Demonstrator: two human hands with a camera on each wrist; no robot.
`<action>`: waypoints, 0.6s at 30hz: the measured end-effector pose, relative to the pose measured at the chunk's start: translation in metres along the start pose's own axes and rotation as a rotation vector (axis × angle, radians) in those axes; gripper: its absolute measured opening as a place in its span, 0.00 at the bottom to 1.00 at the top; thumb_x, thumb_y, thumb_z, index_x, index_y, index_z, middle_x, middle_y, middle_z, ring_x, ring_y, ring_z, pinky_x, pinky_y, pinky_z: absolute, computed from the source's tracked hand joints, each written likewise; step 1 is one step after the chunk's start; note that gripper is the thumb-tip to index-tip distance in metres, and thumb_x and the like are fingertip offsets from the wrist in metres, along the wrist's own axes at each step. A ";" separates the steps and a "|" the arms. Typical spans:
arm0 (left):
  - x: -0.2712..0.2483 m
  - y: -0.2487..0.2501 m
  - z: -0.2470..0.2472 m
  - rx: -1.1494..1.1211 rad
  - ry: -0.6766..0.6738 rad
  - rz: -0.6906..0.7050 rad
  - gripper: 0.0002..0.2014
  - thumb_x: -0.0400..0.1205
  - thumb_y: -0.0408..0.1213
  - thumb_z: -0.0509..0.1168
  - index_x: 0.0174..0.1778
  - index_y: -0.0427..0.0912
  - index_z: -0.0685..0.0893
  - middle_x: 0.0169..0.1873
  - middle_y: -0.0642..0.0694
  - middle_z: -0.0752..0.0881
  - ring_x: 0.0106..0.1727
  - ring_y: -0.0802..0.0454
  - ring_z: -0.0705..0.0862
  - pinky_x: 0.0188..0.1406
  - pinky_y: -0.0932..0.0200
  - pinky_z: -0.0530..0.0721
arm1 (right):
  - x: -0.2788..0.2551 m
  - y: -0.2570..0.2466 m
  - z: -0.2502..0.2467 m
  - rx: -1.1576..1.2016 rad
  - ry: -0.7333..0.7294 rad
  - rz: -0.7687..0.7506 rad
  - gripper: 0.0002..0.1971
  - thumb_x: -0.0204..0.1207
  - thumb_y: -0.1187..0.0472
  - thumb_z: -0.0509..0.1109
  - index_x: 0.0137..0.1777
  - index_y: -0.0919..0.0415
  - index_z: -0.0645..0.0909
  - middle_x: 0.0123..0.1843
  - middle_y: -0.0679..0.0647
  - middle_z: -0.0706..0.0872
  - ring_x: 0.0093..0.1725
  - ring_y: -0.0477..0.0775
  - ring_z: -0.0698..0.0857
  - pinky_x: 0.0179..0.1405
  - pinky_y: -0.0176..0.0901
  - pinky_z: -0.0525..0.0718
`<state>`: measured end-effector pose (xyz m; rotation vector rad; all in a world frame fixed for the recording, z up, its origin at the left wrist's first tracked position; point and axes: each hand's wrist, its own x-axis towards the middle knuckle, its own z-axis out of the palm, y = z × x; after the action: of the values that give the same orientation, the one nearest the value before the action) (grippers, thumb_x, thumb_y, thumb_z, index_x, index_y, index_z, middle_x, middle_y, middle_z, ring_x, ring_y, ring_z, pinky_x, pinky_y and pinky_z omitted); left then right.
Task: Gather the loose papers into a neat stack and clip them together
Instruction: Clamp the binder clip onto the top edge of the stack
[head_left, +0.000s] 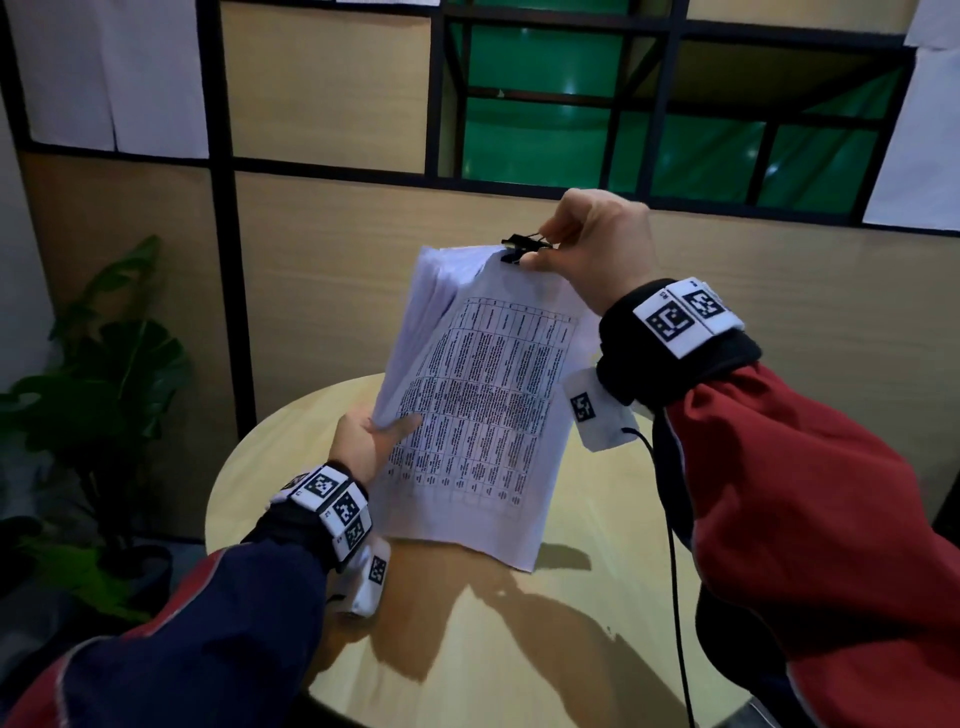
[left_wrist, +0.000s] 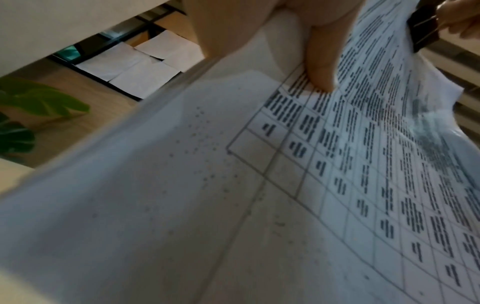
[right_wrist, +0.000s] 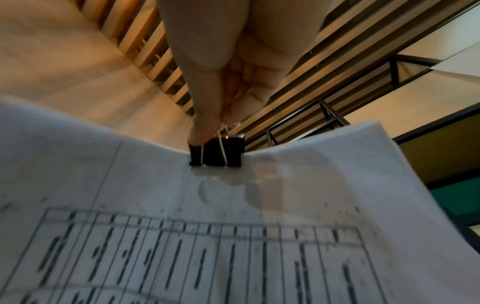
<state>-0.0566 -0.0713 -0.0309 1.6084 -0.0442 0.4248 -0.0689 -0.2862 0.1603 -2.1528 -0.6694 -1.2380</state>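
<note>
A stack of papers (head_left: 470, 415) printed with tables stands tilted above the round tabletop (head_left: 597, 597). The left hand (head_left: 363, 441) grips its edge at 9 o'clock, thumb pressed on the top sheet. The right hand (head_left: 592, 244) pinches the wire handles of a black binder clip (head_left: 519, 248) seated on the stack's edge at 12 o'clock.
</note>
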 end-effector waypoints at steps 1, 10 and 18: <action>0.000 0.000 0.000 0.024 0.022 0.008 0.18 0.73 0.39 0.73 0.26 0.42 0.70 0.26 0.42 0.70 0.30 0.50 0.67 0.33 0.58 0.67 | 0.002 -0.002 -0.005 0.026 -0.027 0.019 0.15 0.57 0.61 0.85 0.38 0.66 0.85 0.32 0.48 0.81 0.31 0.44 0.77 0.34 0.30 0.78; -0.003 0.002 0.000 0.071 0.016 0.075 0.11 0.75 0.39 0.72 0.36 0.37 0.79 0.33 0.38 0.75 0.37 0.47 0.72 0.37 0.54 0.71 | 0.014 -0.021 -0.037 0.034 -0.471 0.109 0.17 0.62 0.63 0.83 0.50 0.67 0.86 0.37 0.52 0.86 0.31 0.47 0.84 0.30 0.30 0.85; -0.009 0.024 0.018 0.007 -0.026 0.046 0.18 0.75 0.35 0.72 0.26 0.43 0.69 0.25 0.46 0.68 0.28 0.50 0.67 0.30 0.59 0.66 | -0.004 -0.009 0.004 -0.047 0.207 -0.143 0.09 0.63 0.66 0.79 0.41 0.67 0.84 0.42 0.60 0.87 0.37 0.52 0.81 0.39 0.34 0.78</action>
<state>-0.0675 -0.0926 -0.0114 1.6224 -0.0997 0.4400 -0.0744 -0.2771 0.1570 -2.0060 -0.7211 -1.5416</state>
